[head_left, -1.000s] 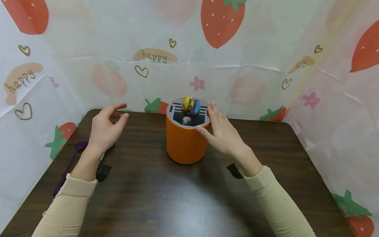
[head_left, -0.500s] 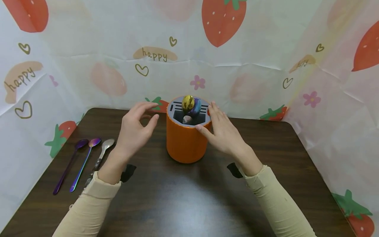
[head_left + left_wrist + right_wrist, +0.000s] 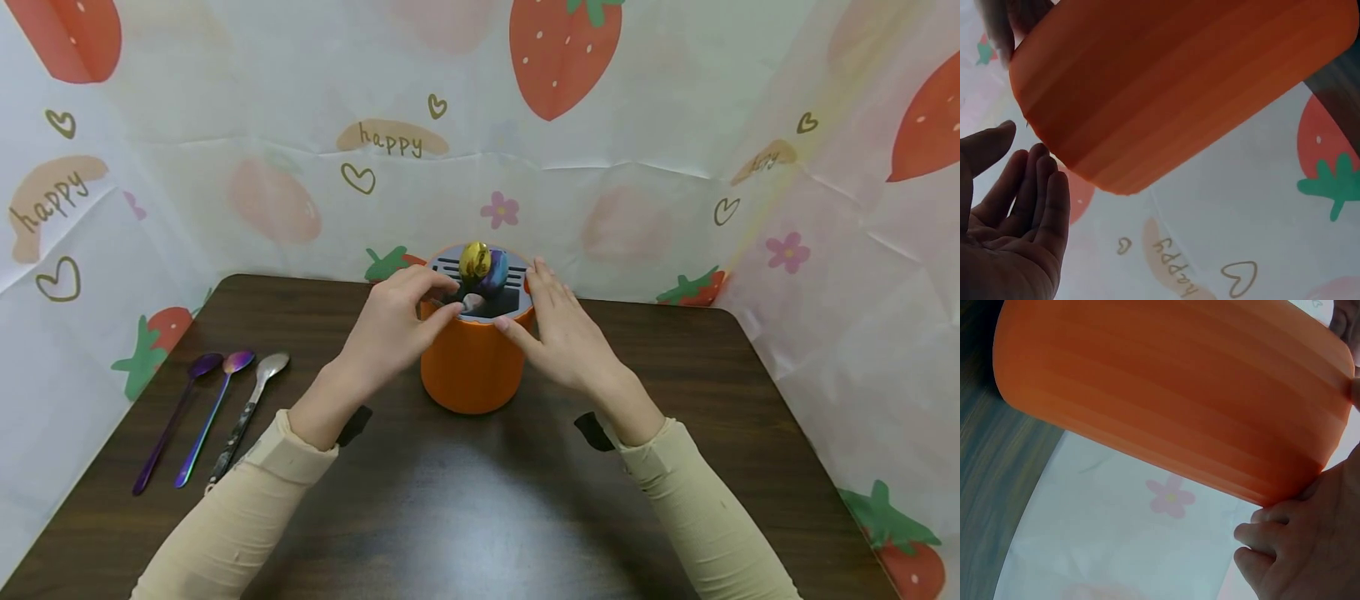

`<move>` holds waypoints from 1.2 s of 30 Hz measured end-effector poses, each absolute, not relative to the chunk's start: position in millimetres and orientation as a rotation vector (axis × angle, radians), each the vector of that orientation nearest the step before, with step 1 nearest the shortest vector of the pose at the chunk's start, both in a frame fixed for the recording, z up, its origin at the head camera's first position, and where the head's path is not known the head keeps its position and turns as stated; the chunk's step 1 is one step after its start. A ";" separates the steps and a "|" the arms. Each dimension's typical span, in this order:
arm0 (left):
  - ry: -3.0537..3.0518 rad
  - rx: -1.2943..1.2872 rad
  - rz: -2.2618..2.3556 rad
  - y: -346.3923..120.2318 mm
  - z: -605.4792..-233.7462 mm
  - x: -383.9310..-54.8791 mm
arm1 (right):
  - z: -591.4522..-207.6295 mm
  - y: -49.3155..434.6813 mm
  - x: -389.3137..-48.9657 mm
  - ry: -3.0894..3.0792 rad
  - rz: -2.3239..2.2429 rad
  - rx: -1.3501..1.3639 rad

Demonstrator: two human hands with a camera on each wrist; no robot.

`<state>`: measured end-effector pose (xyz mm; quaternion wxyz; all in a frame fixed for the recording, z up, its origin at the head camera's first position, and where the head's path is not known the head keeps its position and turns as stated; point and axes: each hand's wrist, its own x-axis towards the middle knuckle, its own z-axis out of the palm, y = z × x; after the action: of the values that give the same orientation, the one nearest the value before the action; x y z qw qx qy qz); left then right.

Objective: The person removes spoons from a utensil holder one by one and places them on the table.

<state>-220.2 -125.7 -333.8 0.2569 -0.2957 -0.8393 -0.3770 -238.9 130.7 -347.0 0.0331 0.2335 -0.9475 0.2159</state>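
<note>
Left hand (image 3: pixel 390 325) at the left of the orange holder (image 3: pixel 472 367), thumb and fingers parted, nothing gripped; right hand (image 3: pixel 566 337) resting on the right rim, fingers nearly straight; the holder stands upright, far middle of the surface (image 3: pixel 480 508); looks like a reach for the silver spoon head (image 3: pixel 472 302), calling for a careful pinch; handles hidden inside, left fingertips partly covering the opening.
</note>
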 end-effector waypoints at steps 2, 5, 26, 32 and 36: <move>-2.290 -0.821 -1.009 -123.0 -332.8 -222.2 | -347.3 131.0 -239.0 -2.914 0.666 0.721; -2.323 -0.828 -0.990 -119.6 -331.2 -224.3 | -347.7 130.9 -239.0 -2.913 0.667 0.727; -2.483 -0.792 -1.285 -112.4 -318.8 -231.3 | -346.7 129.9 -238.6 -2.909 0.674 0.729; -2.448 -0.702 -1.448 -116.1 -313.1 -231.0 | -347.1 129.7 -238.6 -2.906 0.673 0.725; -2.376 -0.668 -1.593 -119.2 -309.9 -230.0 | -347.0 130.3 -238.6 -2.912 0.672 0.720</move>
<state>-230.0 -119.2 -309.9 0.1017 -0.2262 -0.8047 -0.5394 -238.6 130.3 -347.0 0.0339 0.2340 -0.9468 0.2186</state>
